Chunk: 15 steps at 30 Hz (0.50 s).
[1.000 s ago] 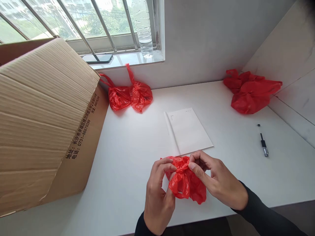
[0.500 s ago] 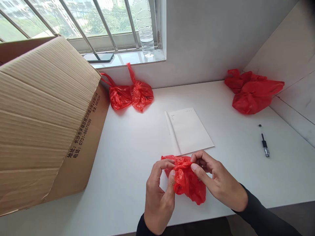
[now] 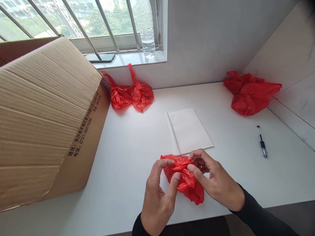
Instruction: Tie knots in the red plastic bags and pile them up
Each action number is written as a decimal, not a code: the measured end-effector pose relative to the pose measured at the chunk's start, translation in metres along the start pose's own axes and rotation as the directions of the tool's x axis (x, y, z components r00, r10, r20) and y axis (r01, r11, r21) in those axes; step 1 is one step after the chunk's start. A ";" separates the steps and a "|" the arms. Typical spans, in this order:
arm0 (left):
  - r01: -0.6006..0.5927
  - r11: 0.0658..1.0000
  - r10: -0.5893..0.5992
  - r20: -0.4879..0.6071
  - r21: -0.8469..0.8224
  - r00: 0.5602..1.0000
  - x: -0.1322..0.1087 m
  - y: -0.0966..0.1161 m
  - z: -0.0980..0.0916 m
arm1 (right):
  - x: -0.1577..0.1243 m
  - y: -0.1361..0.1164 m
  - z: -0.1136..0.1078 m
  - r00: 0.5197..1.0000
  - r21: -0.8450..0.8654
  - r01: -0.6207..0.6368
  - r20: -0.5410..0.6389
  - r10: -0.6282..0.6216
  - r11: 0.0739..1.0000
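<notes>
A crumpled red plastic bag (image 3: 188,183) lies near the front edge of the white table, between my two hands. Its twisted, knotted top faces up. My left hand (image 3: 159,193) is at the bag's left side, thumb and index finger curved around the knot and pressing on it. On the right, my right hand (image 3: 211,177) pinches the twisted plastic between thumb and fingers. What is inside the bag is hidden. Just behind the bag lies a white notebook (image 3: 192,131).
A cardboard box (image 3: 44,124) fills the left side. Two tied red bags (image 3: 142,96) sit by the window wall, more red bags (image 3: 252,93) in the back right corner. A pen (image 3: 263,146) lies at right. A bottle (image 3: 147,36) and phone (image 3: 103,58) rest on the sill.
My left thumb has shifted right and up onto the knot. My right thumb has moved slightly left over it. The bag's twisted top has changed shape and turned a little.
</notes>
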<state>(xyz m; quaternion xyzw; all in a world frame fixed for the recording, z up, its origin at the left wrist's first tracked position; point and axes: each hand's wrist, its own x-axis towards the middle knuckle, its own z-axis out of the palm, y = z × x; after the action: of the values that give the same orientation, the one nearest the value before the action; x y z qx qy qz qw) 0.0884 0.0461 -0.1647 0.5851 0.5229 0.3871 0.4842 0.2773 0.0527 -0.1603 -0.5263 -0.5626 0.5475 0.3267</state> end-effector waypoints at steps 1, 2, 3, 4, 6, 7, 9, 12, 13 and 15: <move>-0.047 0.998 0.047 0.002 0.050 0.999 0.000 0.001 0.000 | 0.000 -0.002 0.001 1.000 -0.025 0.016 0.010 -0.016 1.000; -0.078 0.993 0.080 -0.013 0.089 0.997 0.000 0.002 0.000 | 0.001 -0.003 0.001 1.000 -0.042 0.025 0.014 -0.024 0.999; -0.083 0.992 0.088 -0.043 0.099 0.995 0.000 0.003 0.000 | 0.001 -0.004 0.001 1.000 -0.048 0.024 0.002 -0.024 0.999; -0.061 0.995 0.067 -0.082 0.074 0.994 0.001 0.003 -0.001 | 0.001 -0.004 0.001 1.000 -0.045 0.014 -0.025 -0.015 0.999; 0.038 0.998 -0.045 -0.139 -0.049 0.989 0.001 0.001 -0.001 | 0.000 -0.001 0.000 0.996 -0.012 -0.019 -0.092 0.018 1.000; 0.087 0.989 -0.103 -0.144 -0.118 0.984 0.001 0.000 -0.002 | -0.001 0.002 0.000 0.993 0.011 -0.037 -0.113 0.038 0.999; 0.147 0.965 -0.178 -0.129 -0.215 0.976 0.001 -0.003 -0.002 | -0.003 0.006 -0.001 0.990 0.051 -0.059 -0.123 0.065 0.997; 0.165 0.947 -0.217 -0.170 -0.276 0.961 0.001 -0.005 -0.004 | -0.004 0.008 0.000 0.989 0.104 -0.060 -0.131 0.073 0.993; 0.164 0.941 -0.224 -0.182 -0.296 0.957 0.001 -0.005 -0.005 | -0.003 0.007 0.000 0.989 0.121 -0.053 -0.132 0.069 0.991; 0.167 0.937 -0.229 -0.178 -0.308 0.957 0.001 -0.004 -0.008 | -0.002 0.005 0.001 0.991 0.147 -0.038 -0.123 0.057 0.988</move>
<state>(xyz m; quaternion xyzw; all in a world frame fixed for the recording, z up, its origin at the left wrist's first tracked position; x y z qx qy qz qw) 0.0801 0.0485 -0.1671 0.4074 0.5656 0.4684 0.5428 0.2783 0.0493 -0.1650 -0.5483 -0.4868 0.5599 0.3859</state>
